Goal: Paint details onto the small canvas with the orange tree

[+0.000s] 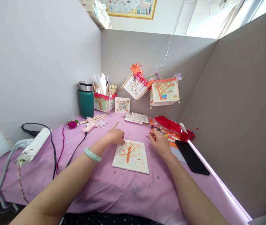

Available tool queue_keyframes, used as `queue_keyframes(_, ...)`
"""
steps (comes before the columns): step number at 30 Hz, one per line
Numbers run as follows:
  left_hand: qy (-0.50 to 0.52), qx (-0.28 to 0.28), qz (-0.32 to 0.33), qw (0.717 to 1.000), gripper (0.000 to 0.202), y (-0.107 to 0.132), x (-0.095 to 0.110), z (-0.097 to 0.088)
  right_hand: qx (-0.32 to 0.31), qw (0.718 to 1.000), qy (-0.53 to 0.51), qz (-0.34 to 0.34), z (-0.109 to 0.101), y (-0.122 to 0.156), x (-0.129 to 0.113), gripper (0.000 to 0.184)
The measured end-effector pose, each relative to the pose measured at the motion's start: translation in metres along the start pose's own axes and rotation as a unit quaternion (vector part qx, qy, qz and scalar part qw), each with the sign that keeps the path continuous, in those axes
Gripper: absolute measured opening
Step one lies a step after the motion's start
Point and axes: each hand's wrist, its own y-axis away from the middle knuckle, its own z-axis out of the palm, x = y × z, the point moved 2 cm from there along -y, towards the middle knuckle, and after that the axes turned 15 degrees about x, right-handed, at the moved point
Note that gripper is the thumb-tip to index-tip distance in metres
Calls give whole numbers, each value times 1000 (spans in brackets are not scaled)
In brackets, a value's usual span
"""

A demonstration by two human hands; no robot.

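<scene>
A square paper panel painted with an orange tree (131, 155) lies flat on the purple cloth (114, 190) in front of me. My left hand (115, 137), with a green bangle on the wrist, rests with fingers curled at the panel's top left corner. My right hand (159, 143) hovers just past the panel's top right corner, fingers pinched on a thin dark tool whose tip points left. A strip of small paint pots (159, 128) sits right behind that hand.
A pink glue gun (91, 124) and loose wooden sticks lie behind the left hand. A green flask (86, 99), a stick-filled box (104, 99), two hanging paper lanterns (164, 91), red paper (169, 123), a black phone (191, 157) and a power strip (33, 145) with cables surround the work area.
</scene>
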Motion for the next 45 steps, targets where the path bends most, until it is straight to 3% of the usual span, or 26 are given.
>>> queue_keyframes(3, 27, -4, 8, 1000, 27, -3, -4, 11, -106, 992, -16, -62, 11, 9, -17, 24)
queue_keyframes(5, 46, -4, 5, 999, 24, -2, -8, 14, -140, 987, -18, -71, 15, 13, -24, 25)
queue_keyframes(14, 117, -12, 22, 993, 21, 2, -7, 17, -166, 982, -45, -76, 18, 14, -24, 15)
queue_keyframes(16, 126, -4, 26, 992, 19, 2, -9, 18, -157, 984, -68, -47, 18, 13, -24, 16)
queue_keyframes(19, 165, 45, 23, 985, 16, 0, -16, 15, -145, 978, -127, 78, 16, 10, -22, 33)
queue_keyframes(22, 200, 135, 6, 971, 14, -2, -23, 4, -226, 917, -255, 209, 15, 12, -20, 39)
queue_keyframes(24, 198, 188, -6, 962, 14, -5, -26, -6, -318, 851, -331, 254, 14, 15, -21, 40)
queue_keyframes(26, 190, 227, -14, 955, 16, -7, -29, -16, -366, 812, -366, 271, 13, 15, -20, 40)
queue_keyframes(28, 182, 260, -36, 948, 22, -9, -33, -22, -318, 826, -370, 282, 13, 10, -13, 40)
queue_keyframes(30, 146, 277, -93, 945, 29, -9, -39, -22, -189, 879, -333, 283, 13, 2, -3, 43)
queue_keyframes(32, 77, 235, -161, 956, 35, -7, -46, -15, -61, 938, -241, 242, 13, -5, 8, 45)
queue_keyframes(33, 43, 196, -187, 962, 36, -5, -49, -9, -27, 960, -190, 205, 14, -7, 12, 43)
queue_keyframes(36, -5, 100, -219, 971, 30, 0, -53, 7, -48, 990, -46, 128, 20, -8, 18, 40)
queue_keyframes(39, -16, 86, -233, 968, 29, 2, -54, 14, -81, 991, 52, 88, 23, -6, 16, 40)
queue_keyframes(45, -26, 76, -250, 965, 33, 0, -54, 15, -129, 980, 143, 57, 26, -3, 6, 32)
